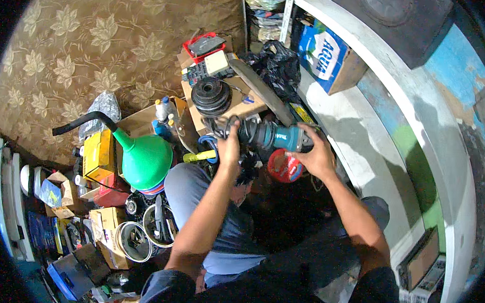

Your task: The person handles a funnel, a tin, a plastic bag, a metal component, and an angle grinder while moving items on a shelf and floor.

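A teal and black Makita power tool (284, 137), likely an angle grinder, is held level between both hands. My left hand (229, 144) grips its left end, where a black power cord (250, 131) is wrapped in loops round the body. My right hand (318, 154) holds the metal head end, thumb below and fingers above. Just under the tool is a round red can or disc (285, 166) bearing writing. A yellow-handled thing (199, 156) and a blue ring (209, 141) lie left of my left hand. Black round stacked parts (211, 95) rest on a cardboard box (245, 103) beyond.
At left stand a green funnel (147, 162) with a black hose, a yellow box (99, 155) and open tins (134, 241). A black plastic bag (277, 66) lies ahead. On the right, a white shelf (353, 116) holds a blue and white carton (325, 56) near a black speaker (404, 19).
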`<state>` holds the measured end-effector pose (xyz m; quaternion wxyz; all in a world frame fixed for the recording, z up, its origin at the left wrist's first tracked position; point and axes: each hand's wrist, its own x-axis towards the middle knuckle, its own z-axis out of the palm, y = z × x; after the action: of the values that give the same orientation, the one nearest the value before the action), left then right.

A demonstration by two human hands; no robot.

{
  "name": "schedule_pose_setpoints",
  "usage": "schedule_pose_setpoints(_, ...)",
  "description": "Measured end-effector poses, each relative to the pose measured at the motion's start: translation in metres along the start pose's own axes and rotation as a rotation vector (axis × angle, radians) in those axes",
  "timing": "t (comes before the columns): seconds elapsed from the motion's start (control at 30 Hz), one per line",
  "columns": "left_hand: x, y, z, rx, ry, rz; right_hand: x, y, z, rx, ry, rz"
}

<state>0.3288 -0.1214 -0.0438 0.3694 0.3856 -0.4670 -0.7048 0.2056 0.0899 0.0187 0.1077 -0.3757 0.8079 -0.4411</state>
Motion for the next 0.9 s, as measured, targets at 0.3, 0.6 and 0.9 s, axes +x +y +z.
schedule_pose_setpoints(0.3, -0.032, -0.068, -0.006, -0.172, 0.133, -0.287, -0.004, 0.091, 0.045, 0.146, -0.099, 0.049)
schedule_pose_setpoints(0.6, -0.028, -0.101, 0.038, 0.194, 0.033, -0.244, -0.032, 0.145, 0.031, 0.064, -0.004, 0.176)
schedule_pose_setpoints(0.9, 0.005, -0.238, 0.006, -0.231, 0.053, -0.338, -0.011, 0.155, 0.029, 0.075, -0.084, 0.109)
